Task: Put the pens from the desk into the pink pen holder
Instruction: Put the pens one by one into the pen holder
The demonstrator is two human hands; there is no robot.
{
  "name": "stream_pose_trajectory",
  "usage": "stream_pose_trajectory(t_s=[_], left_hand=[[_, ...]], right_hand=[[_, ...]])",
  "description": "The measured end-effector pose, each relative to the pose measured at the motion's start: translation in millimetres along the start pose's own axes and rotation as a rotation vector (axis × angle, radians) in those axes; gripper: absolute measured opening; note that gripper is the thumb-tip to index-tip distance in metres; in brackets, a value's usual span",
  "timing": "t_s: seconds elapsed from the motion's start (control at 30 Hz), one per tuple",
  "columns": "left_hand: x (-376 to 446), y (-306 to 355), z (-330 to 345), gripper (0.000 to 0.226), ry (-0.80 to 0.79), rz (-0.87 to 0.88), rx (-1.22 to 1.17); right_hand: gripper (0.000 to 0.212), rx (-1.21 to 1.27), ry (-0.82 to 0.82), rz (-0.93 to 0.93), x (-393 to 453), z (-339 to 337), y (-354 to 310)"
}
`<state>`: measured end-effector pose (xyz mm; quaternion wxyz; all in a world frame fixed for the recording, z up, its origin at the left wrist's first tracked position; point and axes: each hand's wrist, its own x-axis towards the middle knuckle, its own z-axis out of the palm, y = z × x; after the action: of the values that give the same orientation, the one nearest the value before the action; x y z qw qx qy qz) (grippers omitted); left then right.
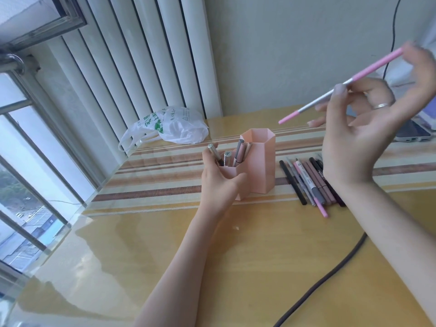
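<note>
desk (236, 267): pink pen holder (260, 161) w/ pens (239, 153); left hand (218, 182) grips it, right hand (358, 128) pinches pink pen (342, 84)

Head-worn wide view, forward and down, close over the desk (236, 267).

A pale wall (295, 48) is seen behind the glossy yellow wooden counter (236, 267), across which a striped runner (153, 185) is laid. Daylight is admitted through a metal-framed window (21, 161) on the left, beside which white vertical blinds (146, 55) are hung.
</note>
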<state>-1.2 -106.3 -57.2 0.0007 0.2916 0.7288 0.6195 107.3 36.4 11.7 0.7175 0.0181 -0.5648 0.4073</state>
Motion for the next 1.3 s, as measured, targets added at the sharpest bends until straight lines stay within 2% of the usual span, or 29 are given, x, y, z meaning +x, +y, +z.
stream_pose_trajectory(t_s=[0.17,0.27,0.37,0.43,0.57,0.7,0.77,0.8,0.83,0.9,1.0,1.07,1.2,1.3], left_hand=[[1,-2,1,0.060,0.004,0.000,0.024],[1,-3,1,0.063,0.008,-0.002,0.038],[1,-4,1,0.065,0.011,0.004,0.039],[1,-3,2,0.065,0.012,0.013,0.049],[1,-2,1,0.064,0.009,0.021,0.049],[-1,-1,3,0.060,0.028,0.021,0.091],[-2,-1,4,0.055,0.054,0.028,0.135],[-2,-1,5,0.054,0.062,0.033,0.152],[-3,-1,5,0.053,0.067,0.038,0.161],[-3,-1,5,0.053,0.069,0.044,0.165],[-3,-2,5,0.053,0.069,0.051,0.167],[-3,-2,5,0.053,0.072,0.059,0.174],[-3,-2,5,0.052,0.077,0.073,0.174],[-2,-4,5,0.054,0.073,0.071,0.168]], right_hand=[[0.042,-0.113,-0.114,0.041,-10,4,2],[0.045,-0.226,-0.277,0.047,-22,8,16],[0.034,-0.386,-0.497,0.011,-33,9,36],[0.043,-0.495,-0.576,-0.032,-38,11,44],[0.062,-0.569,-0.560,-0.030,-33,8,51],[0.064,-0.500,-0.510,0.168,-15,-3,51],[0.053,-0.579,-0.484,0.291,-5,-14,56],[0.043,-0.642,-0.525,0.344,-3,-19,59],[0.035,-0.694,-0.594,0.398,-2,-22,61],[0.031,-0.776,-0.773,0.466,-12,-23,61],[0.041,-0.977,-1.062,0.354,-33,-16,56],[0.042,-1.045,-1.171,0.300,-41,-11,56],[0.033,-1.055,-1.251,0.272,-46,-7,62],[0.023,-0.842,-1.166,0.473,-41,-7,59]])
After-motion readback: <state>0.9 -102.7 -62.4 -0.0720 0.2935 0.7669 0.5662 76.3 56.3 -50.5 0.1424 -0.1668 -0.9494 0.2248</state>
